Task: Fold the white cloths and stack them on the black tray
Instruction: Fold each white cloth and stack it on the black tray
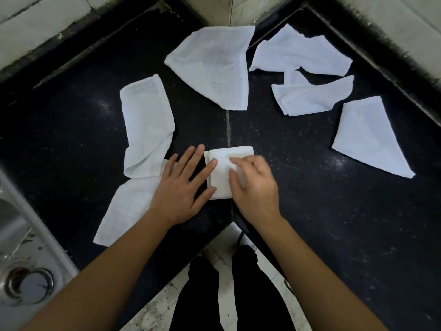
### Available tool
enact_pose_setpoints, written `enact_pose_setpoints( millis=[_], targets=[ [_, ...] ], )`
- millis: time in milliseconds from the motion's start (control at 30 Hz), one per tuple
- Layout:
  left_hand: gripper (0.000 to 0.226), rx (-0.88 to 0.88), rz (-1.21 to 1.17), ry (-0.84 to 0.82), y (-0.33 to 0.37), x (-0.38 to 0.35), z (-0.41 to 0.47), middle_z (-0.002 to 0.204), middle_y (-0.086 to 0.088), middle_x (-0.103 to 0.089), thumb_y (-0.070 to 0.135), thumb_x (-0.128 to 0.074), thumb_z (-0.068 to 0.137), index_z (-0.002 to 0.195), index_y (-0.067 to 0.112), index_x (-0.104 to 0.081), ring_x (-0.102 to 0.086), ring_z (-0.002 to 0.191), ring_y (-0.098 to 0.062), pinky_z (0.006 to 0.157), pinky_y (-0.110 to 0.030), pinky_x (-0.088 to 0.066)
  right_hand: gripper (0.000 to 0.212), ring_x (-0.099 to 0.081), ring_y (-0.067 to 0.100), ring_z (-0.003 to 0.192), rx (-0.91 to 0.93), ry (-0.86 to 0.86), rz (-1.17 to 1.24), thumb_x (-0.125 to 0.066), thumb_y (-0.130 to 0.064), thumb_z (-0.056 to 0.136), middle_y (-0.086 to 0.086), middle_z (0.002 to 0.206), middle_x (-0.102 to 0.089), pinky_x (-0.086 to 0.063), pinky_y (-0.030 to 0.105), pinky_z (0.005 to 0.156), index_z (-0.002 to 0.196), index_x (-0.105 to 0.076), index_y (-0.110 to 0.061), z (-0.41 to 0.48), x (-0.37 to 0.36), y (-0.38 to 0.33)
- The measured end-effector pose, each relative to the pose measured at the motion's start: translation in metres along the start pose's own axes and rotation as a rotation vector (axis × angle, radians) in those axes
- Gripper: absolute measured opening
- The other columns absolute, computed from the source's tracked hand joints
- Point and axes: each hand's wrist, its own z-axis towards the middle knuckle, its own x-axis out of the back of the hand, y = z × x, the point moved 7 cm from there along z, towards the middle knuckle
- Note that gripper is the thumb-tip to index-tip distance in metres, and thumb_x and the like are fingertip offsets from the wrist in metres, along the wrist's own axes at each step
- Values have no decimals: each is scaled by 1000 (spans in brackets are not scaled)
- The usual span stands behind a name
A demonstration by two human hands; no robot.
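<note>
Folded cloth [220,177] is touched by flat left hand [181,186], pinched by right hand [255,186].

Bare counter [310,211] lies open at the near right and through the middle — up to the scattered cloths [214,68] by the wall [405,20]. Leftward a long cloth [148,130] blocks the way; beyond it, seemingly lower, a sink [21,235].

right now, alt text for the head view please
Left hand lies flat at the edge of a small folded white cloth while the right hand pinches its fold, on a black counter. Other white cloths lie loose around; a steel sink shows at left.
</note>
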Motion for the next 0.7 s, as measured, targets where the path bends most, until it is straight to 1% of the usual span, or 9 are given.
enact_pose_setpoints(
  millis=[67,133,167,233,333,433,500,600,700],
  targets=[
    [54,6,-6,-33,-1,-2,0,161,-15,-27,50,-36,103,147,20,-48,-26,149,-31,115,-55,-27,28,-57,12,93,-135,103,15,-62,-28,97,-4,108,-53,-54,32,79,122,-67,-17,-2,12,15],
    [51,15,-16,-60,-1,-4,0,159,-14,-32,47,-38,102,141,17,-55,-30,148,-30,115,-56,-26,32,-55,10,91,-241,119,48,-58,-31,100,-6,108,-50,-54,31,78,128,-64,-19,-3,16,28],
    [51,26,-24,-68,-1,-4,0,159,-13,-34,45,-40,101,139,15,-56,-31,147,-28,116,-55,-26,33,-54,10,90,-212,113,26,-57,-31,101,-5,108,-50,-54,30,77,130,-63,-18,-2,18,29],
    [50,53,-51,-69,-2,-4,-1,157,-12,-38,43,-43,99,134,11,-57,-33,146,-26,117,-54,-25,33,-55,14,91,-25,80,-85,-56,-29,102,1,109,-53,-51,31,76,130,-64,-13,0,18,22],
    [49,64,-84,-55,-2,-1,-1,154,-13,-42,42,-49,95,128,7,-60,-36,145,-27,116,-54,-27,37,-56,24,97,210,-46,-268,-56,-31,101,12,121,-58,-48,40,79,129,-64,-9,3,4,21],
    [48,64,-103,-23,-2,2,-1,155,-17,-38,42,-55,92,121,5,-62,-43,139,-30,114,-55,-29,42,-54,29,106,274,-165,-373,-55,-37,100,15,128,-57,-46,45,82,132,-62,-10,2,-7,31],
    [49,70,-119,8,-3,5,-1,158,-19,-31,42,-61,89,119,3,-62,-45,136,-32,113,-55,-31,43,-54,28,109,287,-181,-359,-56,-40,99,13,129,-57,-45,45,84,132,-62,-11,2,-5,32],
    [62,60,-122,26,-2,7,-1,161,-16,-25,47,-57,92,134,2,-55,-37,143,-30,114,-54,-30,44,-50,27,124,282,-111,-289,-53,-37,102,14,142,-50,-42,42,98,136,-58,-11,8,5,24],
    [66,18,-64,2,1,5,0,162,-11,-26,47,-50,96,149,8,-41,-28,149,-28,115,-56,-28,52,-26,29,149,298,-160,-337,-43,-37,107,16,162,-25,-23,40,117,151,-40,-10,20,-2,15]
  ],
)
